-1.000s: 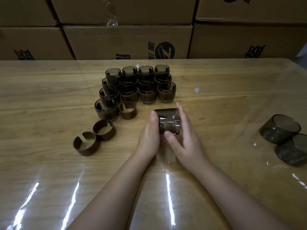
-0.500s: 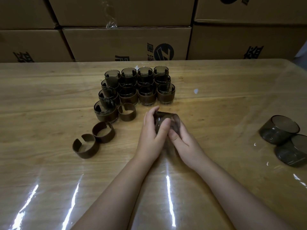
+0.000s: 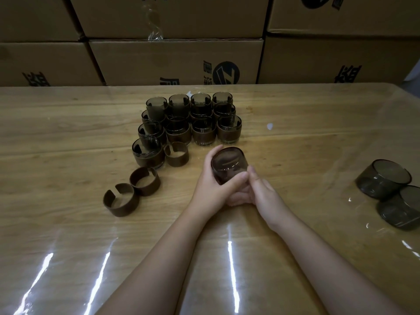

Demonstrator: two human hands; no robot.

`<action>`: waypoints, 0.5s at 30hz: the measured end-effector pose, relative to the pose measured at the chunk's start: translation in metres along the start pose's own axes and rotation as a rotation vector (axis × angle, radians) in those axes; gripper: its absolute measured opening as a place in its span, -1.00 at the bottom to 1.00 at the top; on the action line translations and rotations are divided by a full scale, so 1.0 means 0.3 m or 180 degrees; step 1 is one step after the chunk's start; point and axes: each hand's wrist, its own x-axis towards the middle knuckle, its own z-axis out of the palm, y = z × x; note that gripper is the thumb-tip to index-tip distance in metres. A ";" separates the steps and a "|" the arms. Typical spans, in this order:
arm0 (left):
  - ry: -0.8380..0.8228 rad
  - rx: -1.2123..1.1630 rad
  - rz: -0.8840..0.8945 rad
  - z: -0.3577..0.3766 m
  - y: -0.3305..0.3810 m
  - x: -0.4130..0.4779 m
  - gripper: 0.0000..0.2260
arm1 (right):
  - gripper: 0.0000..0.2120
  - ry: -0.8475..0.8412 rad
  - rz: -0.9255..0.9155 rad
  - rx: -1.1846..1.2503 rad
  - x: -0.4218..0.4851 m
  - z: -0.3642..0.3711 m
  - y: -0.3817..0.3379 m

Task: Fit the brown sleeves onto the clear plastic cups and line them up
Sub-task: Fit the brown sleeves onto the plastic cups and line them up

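Now both hands are wrapped round the cup, left hand cupping its side, right hand underneath; a second ago I held it sideways, since tipped mouth-up. Sleeve looks seated, so it's ready for the rows, just beyond.

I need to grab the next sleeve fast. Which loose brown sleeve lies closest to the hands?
The loose brown sleeve right beside the sleeved cups; the two other sleeves lie farther left.
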 end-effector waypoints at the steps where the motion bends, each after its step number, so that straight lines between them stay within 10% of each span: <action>1: 0.0092 -0.0010 -0.0076 -0.003 0.003 0.002 -0.32 | -0.51 -0.0024 -0.0048 -0.0154 -0.002 0.004 0.006; 8: 0.0760 -0.1142 -0.0379 -0.030 -0.012 0.030 -0.43 | -0.74 0.0786 -0.0280 -0.0294 0.023 0.015 0.004; 15: -0.0045 -0.2018 -0.0477 -0.051 -0.001 0.028 -0.40 | -0.77 0.0571 -0.0191 -0.1368 0.148 0.020 -0.021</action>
